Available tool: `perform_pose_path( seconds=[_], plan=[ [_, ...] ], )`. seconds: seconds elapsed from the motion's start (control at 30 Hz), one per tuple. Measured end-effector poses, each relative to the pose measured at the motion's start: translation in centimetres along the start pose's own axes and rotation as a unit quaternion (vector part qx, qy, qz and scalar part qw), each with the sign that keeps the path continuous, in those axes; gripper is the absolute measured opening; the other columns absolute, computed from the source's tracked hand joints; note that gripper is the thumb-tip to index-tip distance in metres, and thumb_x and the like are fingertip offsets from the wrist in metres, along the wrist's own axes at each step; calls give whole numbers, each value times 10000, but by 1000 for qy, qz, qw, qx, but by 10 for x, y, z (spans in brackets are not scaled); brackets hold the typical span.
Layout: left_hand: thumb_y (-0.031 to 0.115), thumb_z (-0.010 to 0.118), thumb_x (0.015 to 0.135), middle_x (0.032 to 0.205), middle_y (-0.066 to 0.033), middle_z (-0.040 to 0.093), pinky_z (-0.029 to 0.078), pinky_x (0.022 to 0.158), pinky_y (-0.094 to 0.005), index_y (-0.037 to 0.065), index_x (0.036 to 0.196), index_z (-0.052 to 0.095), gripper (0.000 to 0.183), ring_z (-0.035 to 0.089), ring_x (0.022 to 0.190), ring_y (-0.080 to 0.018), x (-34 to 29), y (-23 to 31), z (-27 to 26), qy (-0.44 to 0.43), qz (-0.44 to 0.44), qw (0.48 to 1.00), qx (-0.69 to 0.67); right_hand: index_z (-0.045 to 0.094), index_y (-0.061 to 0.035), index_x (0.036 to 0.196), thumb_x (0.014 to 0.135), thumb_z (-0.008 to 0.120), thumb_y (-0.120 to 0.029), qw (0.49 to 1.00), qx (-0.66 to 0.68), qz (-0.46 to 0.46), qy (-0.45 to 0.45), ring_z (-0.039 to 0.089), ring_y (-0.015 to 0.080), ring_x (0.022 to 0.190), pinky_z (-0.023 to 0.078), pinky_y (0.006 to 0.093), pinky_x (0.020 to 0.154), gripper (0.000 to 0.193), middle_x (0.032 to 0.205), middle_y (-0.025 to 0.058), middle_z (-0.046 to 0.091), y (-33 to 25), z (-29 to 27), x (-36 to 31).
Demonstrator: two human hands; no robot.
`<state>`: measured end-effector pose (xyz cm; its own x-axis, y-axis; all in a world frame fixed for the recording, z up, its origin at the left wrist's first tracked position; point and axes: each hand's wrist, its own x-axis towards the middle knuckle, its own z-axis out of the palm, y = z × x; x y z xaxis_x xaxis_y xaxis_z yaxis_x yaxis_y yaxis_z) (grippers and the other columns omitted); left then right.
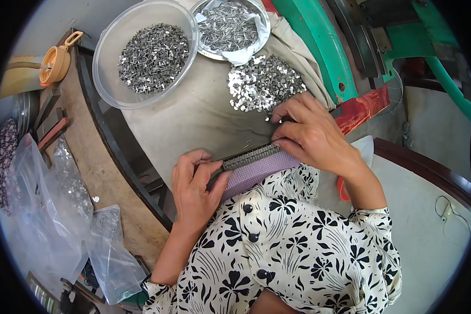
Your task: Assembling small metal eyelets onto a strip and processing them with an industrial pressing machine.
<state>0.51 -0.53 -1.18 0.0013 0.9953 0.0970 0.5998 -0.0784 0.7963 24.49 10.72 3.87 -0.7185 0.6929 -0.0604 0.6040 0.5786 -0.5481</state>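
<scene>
Across my lap lies a narrow dark metal rack (252, 156), its length lined with a close row of small metal pins. Under it is a purple checked cloth (259, 174). My left hand (195, 189) is closed around the rack's left end, thumb on the near side and fingers on the far side. At the right end, my right hand (315, 135) has its thumb and fingers bent together against the rack; anything small between the fingertips is hidden. A pile of small shiny metal discs (264, 83) lies just beyond my right hand. Two loose pins (248, 141) rest beyond the rack.
A clear plastic bowl (103, 86) of small dark metal parts stands far left of centre. Beside it, a paper-lined metal bowl (267, 39) holds thin pins. Green machinery (319, 47) rises at right. Plastic bags (52, 230) and a wooden bench (97, 152) are at left.
</scene>
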Motion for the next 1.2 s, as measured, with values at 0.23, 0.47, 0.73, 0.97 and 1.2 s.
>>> perform_pose_path(
  seconds=[0.23, 0.47, 0.73, 0.97, 1.2],
  plan=[
    [56, 823, 652, 1023, -83, 609, 447, 764, -367, 32, 885, 689, 269, 597, 884, -258, 1, 2, 2, 1, -4, 1000, -4, 741, -78, 863, 695, 794, -102, 986, 12, 11, 165, 571, 249, 884, 458, 370, 816, 178, 911, 45, 625, 5, 5, -25],
    [51, 825, 651, 1003, -80, 616, 437, 761, -366, 47, 874, 694, 259, 582, 879, -256, -4, -1, 4, 16, 30, 999, 12, 751, -37, 958, 734, 745, 2, 923, 44, 215, 316, 599, 234, 881, 481, 315, 762, 227, 972, 80, 655, 38, 13, -82],
    [60, 827, 664, 1013, -84, 616, 426, 758, -364, 58, 863, 692, 241, 576, 898, -259, -5, -2, 7, 23, 47, 998, 18, 724, -44, 1082, 748, 748, -40, 953, -9, 221, 207, 583, 257, 1053, 456, 356, 912, 335, 1099, 88, 651, 57, -2, -94],
    [56, 823, 667, 1008, -84, 615, 431, 771, -368, 59, 881, 684, 255, 581, 899, -256, -6, -2, 8, 26, 42, 999, 12, 746, -52, 1053, 710, 789, -26, 955, 15, 232, 186, 615, 224, 1000, 483, 318, 851, 347, 1059, 87, 656, 65, -4, -99],
    [56, 819, 666, 1005, -80, 614, 434, 785, -370, 55, 884, 679, 258, 584, 894, -253, -6, -2, 8, 30, 26, 999, 2, 745, -51, 1056, 715, 789, -28, 950, 24, 244, 196, 617, 224, 999, 488, 318, 839, 345, 1054, 87, 656, 60, -3, -97]
  ],
)
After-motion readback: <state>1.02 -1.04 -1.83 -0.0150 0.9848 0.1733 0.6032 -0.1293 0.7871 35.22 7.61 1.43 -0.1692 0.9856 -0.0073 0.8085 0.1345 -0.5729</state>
